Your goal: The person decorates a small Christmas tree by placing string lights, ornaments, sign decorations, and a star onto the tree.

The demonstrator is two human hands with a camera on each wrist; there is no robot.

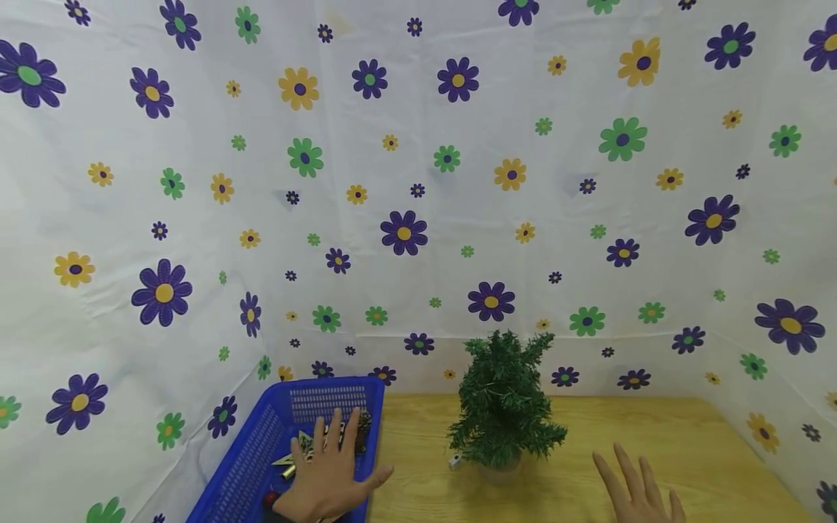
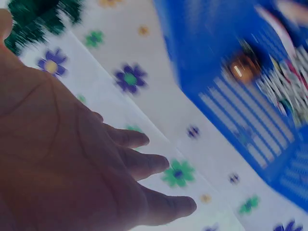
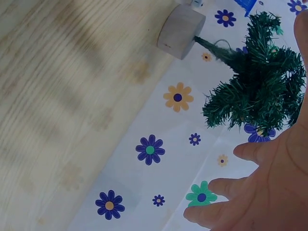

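My left hand (image 1: 333, 471) is spread with straight fingers over the near right part of a blue plastic basket (image 1: 378, 428). It holds nothing. Inside the basket lie several small ornaments, among them a shiny copper-coloured ball (image 2: 242, 67) and a red ball (image 1: 270, 499). My right hand (image 1: 637, 488), fingers apart and holding nothing, is over the right side of the wooden table (image 1: 588, 436). Between the hands a small green artificial Christmas tree (image 1: 503, 399) stands upright on a round pale base (image 3: 181, 31).
A small white item (image 1: 455, 460) lies on the table just left of the tree base. White cloth (image 1: 418, 218) printed with purple, green and yellow flowers hangs behind the table and along both sides.
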